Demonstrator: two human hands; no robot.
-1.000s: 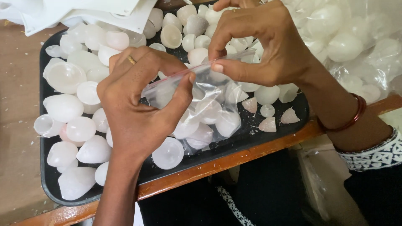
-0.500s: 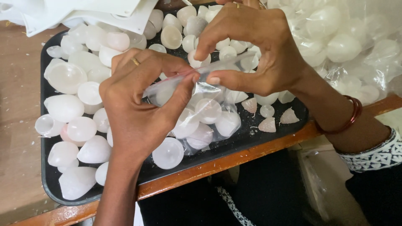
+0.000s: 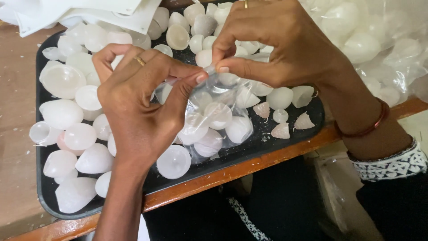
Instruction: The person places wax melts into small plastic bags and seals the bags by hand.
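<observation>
At the far left, bare wooden table [image 3: 15, 147] runs beside a black tray [image 3: 41, 187] heaped with white wax candles [image 3: 60, 114], rounded and dome-shaped, some hollow side up. A white sheet [image 3: 102, 13] overlaps the tray's top edge. The left hand [image 3: 138, 111] comes up from the bottom edge over the tray, wrist bent, a gold ring on one finger; its grip is closed, thumb and forefinger pinching the left end of the mouth of a small clear plastic bag [image 3: 214, 120]. The bag hangs between both hands just above the tray's middle, filled with several white candles and hiding those beneath it. The right hand [image 3: 285, 44] reaches in from the upper right, knuckles up, its grip also closed on the bag's mouth at the right end. Three small pinkish cone candles [image 3: 281, 130] lie on the tray under the right wrist, which wears a red bangle [image 3: 368, 127]. Further right sits a large clear bag of white candles [image 3: 379, 49].
</observation>
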